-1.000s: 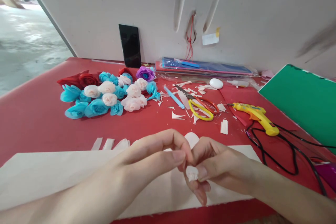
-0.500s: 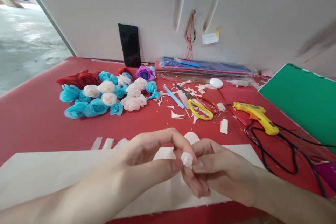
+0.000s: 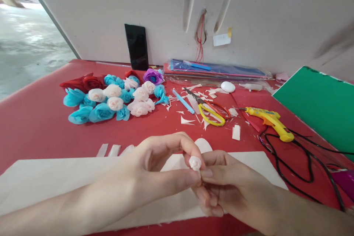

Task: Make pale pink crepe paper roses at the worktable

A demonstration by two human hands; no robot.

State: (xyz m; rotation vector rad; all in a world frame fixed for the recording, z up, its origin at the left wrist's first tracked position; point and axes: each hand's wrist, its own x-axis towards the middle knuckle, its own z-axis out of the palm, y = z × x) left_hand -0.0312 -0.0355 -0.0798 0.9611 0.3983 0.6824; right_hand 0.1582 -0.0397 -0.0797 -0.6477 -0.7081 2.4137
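Note:
A small white paper rose is held between both hands above a white sheet. My left hand curls its index finger behind the rose, and its thumb presses below it. From the right, my right hand pinches the rose's lower edge with thumb and finger. The fingertips of both hands meet there. Behind the hands lies a rounded white petal piece, partly hidden. White strips rest at the sheet's far edge.
Blue, white, red and purple paper flowers lie at the left back. Scissors, a blue pen and paper scraps are mid-table. A yellow glue gun with black cable, and a green board, are right. A phone leans on the wall.
My left thumb has moved right, closer under the rose. The rose has shifted slightly left and up, and my right hand has lowered a little.

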